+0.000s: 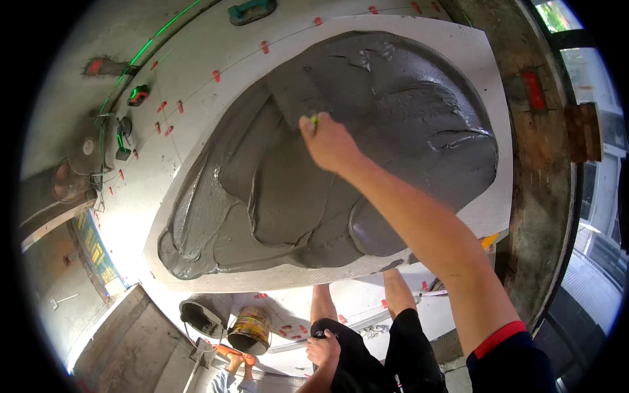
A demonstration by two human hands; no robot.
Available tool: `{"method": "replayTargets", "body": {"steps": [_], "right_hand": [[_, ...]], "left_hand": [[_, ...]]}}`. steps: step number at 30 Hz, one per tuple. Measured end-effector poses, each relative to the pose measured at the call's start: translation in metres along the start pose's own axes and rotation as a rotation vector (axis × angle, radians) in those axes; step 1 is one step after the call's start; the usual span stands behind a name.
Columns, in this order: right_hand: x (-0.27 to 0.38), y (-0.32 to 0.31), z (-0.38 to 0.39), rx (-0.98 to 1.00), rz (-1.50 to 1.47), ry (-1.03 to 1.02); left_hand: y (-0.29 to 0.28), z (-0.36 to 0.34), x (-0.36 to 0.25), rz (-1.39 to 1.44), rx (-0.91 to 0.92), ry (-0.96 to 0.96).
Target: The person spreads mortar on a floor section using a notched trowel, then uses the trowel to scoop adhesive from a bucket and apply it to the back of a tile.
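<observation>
Wet grey mortar lies in a thick, ridged layer over a large pale tile, leaving a bare border around it. My right hand is closed around the yellow-green handle of a trowel, out over the upper middle of the mortar. The trowel's blade is smeared grey and hard to tell from the mortar. Down by my black shorts, my left hand rests at my thigh with fingers curled. A small dark thing shows at its fingertips, too little of it to name.
Red levelling clips line joints in the pale floor tiles. A dark bucket and a yellow mortar-stained bucket stand at lower left, beside another person's hands at an orange thing. A green-and-black tool lies beyond; a green laser line crosses upper left.
</observation>
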State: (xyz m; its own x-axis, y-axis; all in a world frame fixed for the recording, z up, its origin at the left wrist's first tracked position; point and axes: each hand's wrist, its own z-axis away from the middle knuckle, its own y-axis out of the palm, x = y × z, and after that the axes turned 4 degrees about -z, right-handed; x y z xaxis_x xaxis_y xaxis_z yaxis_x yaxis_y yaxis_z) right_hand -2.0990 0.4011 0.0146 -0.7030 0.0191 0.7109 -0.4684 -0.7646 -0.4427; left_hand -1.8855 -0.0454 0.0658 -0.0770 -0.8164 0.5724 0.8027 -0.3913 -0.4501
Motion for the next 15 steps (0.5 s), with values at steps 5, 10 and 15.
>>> {"method": "replayTargets", "body": {"steps": [5, 10, 15], "right_hand": [[-0.003, -0.029, -0.007, -0.031, 0.274, -0.051], [-0.043, -0.107, -0.065, -0.365, 0.194, -0.025], [-0.035, -0.087, -0.030, -0.062, -0.212, 0.079]], "left_hand": [[0.008, 0.000, 0.003, 0.006, -0.006, -0.029], [0.019, -0.005, 0.001, -0.007, -0.018, -0.017], [0.021, -0.004, 0.003, -0.018, -0.028, -0.032]]}}
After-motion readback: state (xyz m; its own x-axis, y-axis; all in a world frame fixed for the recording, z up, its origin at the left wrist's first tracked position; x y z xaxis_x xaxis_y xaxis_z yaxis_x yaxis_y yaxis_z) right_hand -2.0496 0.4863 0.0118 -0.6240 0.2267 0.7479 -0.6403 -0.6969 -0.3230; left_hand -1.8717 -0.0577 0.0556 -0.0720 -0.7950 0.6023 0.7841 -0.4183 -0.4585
